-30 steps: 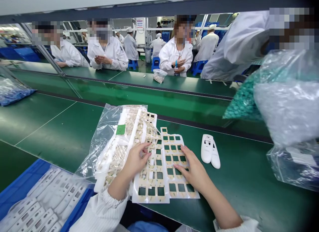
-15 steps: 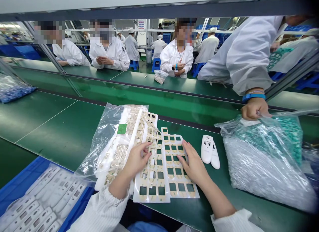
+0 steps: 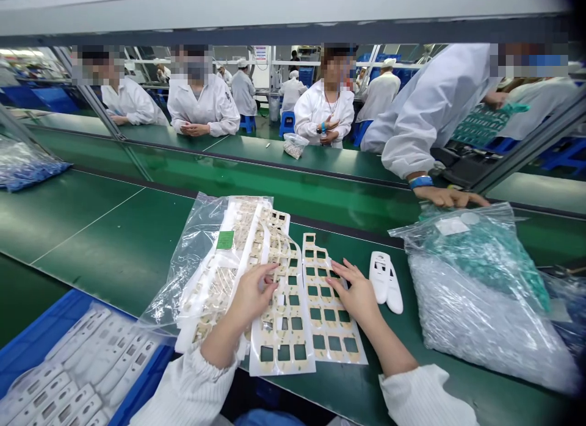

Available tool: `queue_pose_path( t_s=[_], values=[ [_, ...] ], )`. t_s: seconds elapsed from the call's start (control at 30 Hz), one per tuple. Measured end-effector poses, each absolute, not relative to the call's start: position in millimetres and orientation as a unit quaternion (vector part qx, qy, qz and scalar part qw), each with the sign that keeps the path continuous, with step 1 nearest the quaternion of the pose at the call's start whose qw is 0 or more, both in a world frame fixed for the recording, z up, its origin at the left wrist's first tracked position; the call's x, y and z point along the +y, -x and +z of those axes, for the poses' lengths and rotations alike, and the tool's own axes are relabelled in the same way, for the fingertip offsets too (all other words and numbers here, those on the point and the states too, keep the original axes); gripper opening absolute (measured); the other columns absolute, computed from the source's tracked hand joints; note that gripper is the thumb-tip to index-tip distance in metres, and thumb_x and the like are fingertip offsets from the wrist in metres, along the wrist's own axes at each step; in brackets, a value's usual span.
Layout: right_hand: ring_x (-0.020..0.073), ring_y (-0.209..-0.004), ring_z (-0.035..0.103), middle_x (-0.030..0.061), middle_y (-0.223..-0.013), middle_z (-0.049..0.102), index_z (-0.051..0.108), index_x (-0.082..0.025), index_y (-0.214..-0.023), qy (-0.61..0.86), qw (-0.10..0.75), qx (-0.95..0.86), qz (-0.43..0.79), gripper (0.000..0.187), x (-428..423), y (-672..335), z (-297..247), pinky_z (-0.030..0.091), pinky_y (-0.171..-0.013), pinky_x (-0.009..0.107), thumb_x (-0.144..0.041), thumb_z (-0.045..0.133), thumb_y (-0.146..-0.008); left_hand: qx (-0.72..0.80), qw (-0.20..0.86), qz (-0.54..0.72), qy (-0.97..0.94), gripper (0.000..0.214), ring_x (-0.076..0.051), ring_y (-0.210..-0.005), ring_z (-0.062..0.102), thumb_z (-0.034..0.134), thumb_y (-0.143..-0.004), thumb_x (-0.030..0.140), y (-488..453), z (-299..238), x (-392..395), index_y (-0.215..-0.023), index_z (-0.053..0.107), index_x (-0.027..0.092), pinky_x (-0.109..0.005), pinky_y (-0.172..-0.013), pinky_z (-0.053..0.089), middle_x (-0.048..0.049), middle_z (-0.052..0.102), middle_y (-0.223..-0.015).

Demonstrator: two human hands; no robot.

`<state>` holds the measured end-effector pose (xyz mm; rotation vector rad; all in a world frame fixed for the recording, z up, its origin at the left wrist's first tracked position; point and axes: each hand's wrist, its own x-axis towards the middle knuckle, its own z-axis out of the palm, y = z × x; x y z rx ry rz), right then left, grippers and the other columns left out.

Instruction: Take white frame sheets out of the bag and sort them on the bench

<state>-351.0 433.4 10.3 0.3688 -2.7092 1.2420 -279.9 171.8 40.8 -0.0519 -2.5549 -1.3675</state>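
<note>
Two white sheets of die-cut adhesive stickers with square openings lie side by side on the green bench. My left hand (image 3: 253,293) is curled at the left sticker sheet (image 3: 282,337), its thumb and forefinger closed on it; the exact grip is partly hidden. My right hand (image 3: 356,290) rests with fingers spread on the edge of the right sticker sheet (image 3: 326,328). Left of these, more sheets stick out of a clear plastic bag (image 3: 183,261) with a green label (image 3: 224,239). Two white plastic housings (image 3: 385,282) lie beyond my right hand.
A blue crate (image 3: 146,383) of white housings stands at lower left. At right sits a large clear bag (image 3: 471,316) of white and green pieces, with a co-worker's hand (image 3: 442,197) at its top. Several people in white work across the bench, near a small bag (image 3: 295,146).
The right sticker sheet has shifted slightly right, opening a gap at the top between the sheets. My right fingers have spread. The co-worker's hand has moved left and flattened above the large bag.
</note>
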Motion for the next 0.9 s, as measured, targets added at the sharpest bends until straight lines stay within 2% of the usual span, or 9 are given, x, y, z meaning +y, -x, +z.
queue_pose_path(
  t_s=[0.1,0.17,0.33,0.53,0.6,0.7,0.9],
  values=[
    [0.0284,-0.111,0.059,0.0110,-0.113,0.067,0.070,-0.017,-0.108,-0.091,0.076,-0.879,0.462,0.044,434.4,346.3,15.7,0.045,-0.101,0.047,-0.048,0.062,-0.077,-0.873,0.121,-0.473,0.012,0.042,-0.016,-0.075,0.062,0.062,-0.078,0.016,279.8,38.9,170.8,-0.118,0.059,0.022,-0.036,-0.082,0.051,-0.0032,0.065,-0.090],
    [0.0256,-0.099,0.064,0.0104,-0.108,0.069,0.067,-0.017,-0.113,-0.065,0.079,-0.865,0.492,0.047,435.9,343.5,19.7,0.050,-0.094,0.044,-0.048,0.060,-0.078,-0.872,0.122,-0.475,0.007,0.043,-0.015,-0.075,0.062,0.061,-0.078,0.016,279.2,39.5,170.8,-0.121,0.058,0.023,-0.037,-0.084,0.051,-0.0034,0.065,-0.093],
    [0.0228,-0.078,0.065,0.0074,-0.086,0.072,0.066,-0.015,-0.114,-0.029,0.058,-0.845,0.530,0.050,438.4,342.0,24.5,0.054,-0.077,0.040,-0.047,0.062,-0.076,-0.874,0.128,-0.468,-0.001,0.044,-0.017,-0.075,0.062,0.061,-0.079,0.016,277.4,45.8,173.0,-0.122,0.057,0.023,-0.039,-0.085,0.051,-0.0026,0.064,-0.087],
    [0.0231,-0.082,0.065,0.0050,-0.079,0.071,0.063,-0.014,-0.119,-0.025,0.038,-0.839,0.542,0.054,437.1,345.1,20.2,0.050,-0.089,0.042,-0.044,0.064,-0.074,-0.880,0.139,-0.454,0.004,0.042,-0.017,-0.077,0.064,0.060,-0.080,0.018,277.9,44.0,173.3,-0.121,0.056,0.022,-0.040,-0.086,0.053,-0.0041,0.062,-0.094],
    [0.0235,-0.081,0.064,0.0049,-0.078,0.070,0.062,-0.014,-0.120,-0.024,0.034,-0.841,0.540,0.056,437.1,345.5,19.4,0.049,-0.090,0.044,-0.045,0.064,-0.073,-0.885,0.150,-0.440,0.004,0.042,-0.020,-0.092,0.064,0.061,-0.079,0.019,278.0,42.1,172.8,-0.121,0.057,0.021,-0.042,-0.092,0.051,-0.0073,0.060,-0.106],
    [0.0241,-0.079,0.063,0.0054,-0.077,0.070,0.062,-0.013,-0.119,-0.026,0.027,-0.844,0.535,0.057,437.4,345.9,19.1,0.048,-0.089,0.046,-0.046,0.064,-0.073,-0.894,0.171,-0.413,0.002,0.042,-0.026,-0.117,0.053,0.061,-0.079,0.019,277.9,40.9,172.6,-0.121,0.058,0.022,-0.045,-0.102,0.044,-0.0096,0.054,-0.120],
    [0.0261,-0.090,0.066,0.0077,-0.086,0.073,0.063,-0.015,-0.118,-0.041,0.023,-0.839,0.541,0.053,438.1,346.7,18.8,0.047,-0.093,0.046,-0.044,0.063,-0.074,-0.902,0.202,-0.381,0.010,0.041,-0.028,-0.122,0.048,0.060,-0.079,0.020,277.8,38.4,173.0,-0.120,0.058,0.019,-0.048,-0.106,0.040,-0.0112,0.048,-0.124]
  ],
)
